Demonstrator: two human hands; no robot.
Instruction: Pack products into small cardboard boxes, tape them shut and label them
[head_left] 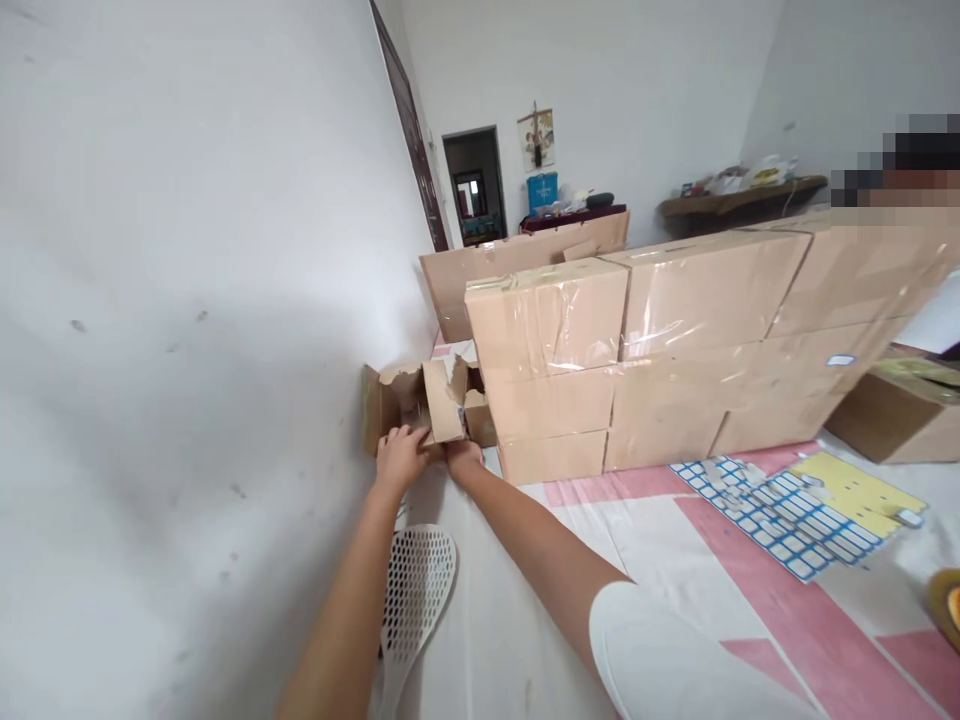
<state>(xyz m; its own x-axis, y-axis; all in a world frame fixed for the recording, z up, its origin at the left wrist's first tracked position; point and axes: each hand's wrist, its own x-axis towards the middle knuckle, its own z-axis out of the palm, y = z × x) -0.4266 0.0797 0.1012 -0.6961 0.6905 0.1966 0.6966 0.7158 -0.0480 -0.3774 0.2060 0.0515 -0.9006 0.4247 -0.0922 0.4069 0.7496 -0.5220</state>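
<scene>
Both arms stretch forward to a small open cardboard box (444, 400) with torn, raised flaps, which sits between the white wall and a stack of larger boxes. My left hand (403, 458) grips the near left edge of this box, fingers bent over its rim. At its lower front, my right hand (463, 460) holds the box from beneath a flap, its fingertips partly hidden. A white perforated plastic swatter (420, 570) lies below, beside my left forearm. What the box contains cannot be made out.
Taped cardboard boxes (555, 320) form a wall to the right, with a flat cardboard sheet (517, 260) behind. Sticker sheets (787, 510) lie on the pink and white cloth (720, 560). Another carton (892, 410) stands at far right, near a partly visible, blurred-out person.
</scene>
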